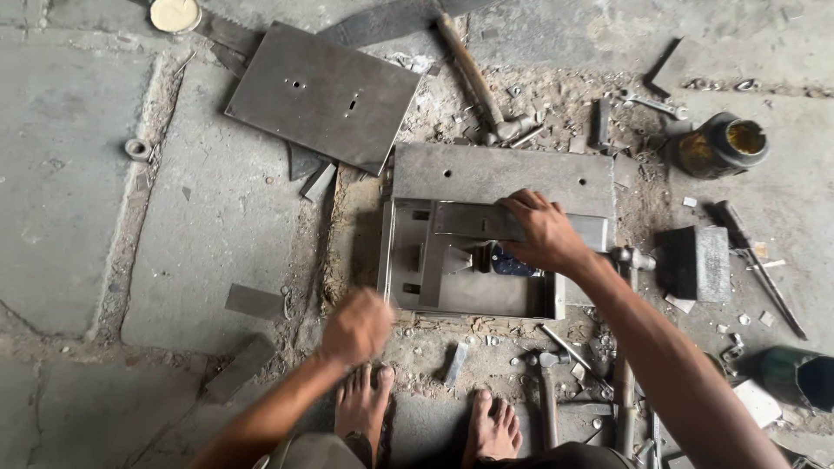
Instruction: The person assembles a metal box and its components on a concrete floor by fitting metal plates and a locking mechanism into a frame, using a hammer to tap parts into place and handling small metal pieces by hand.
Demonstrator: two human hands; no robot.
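- The right hand [543,233] presses, fingers closed, on a flat grey metal strip [486,221].
- The left hand [356,327], blurred, grip unclear.
- The open grey metal box [408,260] holds the strip and small metal parts.

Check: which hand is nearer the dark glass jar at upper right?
Right. The right hand rests on the open metal box, left of the jar; the left hand is farther, below the box's left corner.

Open metal box [473,260]: dull grey steel, with one small dark blue part [511,260] inside. Flat plate [323,95]: same grey, dark punched holes. Glass jar [721,144]: dark brown-olive, yellowish at the mouth. Round lid [175,14]: cream. Hammer handle [467,65]: worn brown wood. Floor [69,174]: grey, patches of tan dust.
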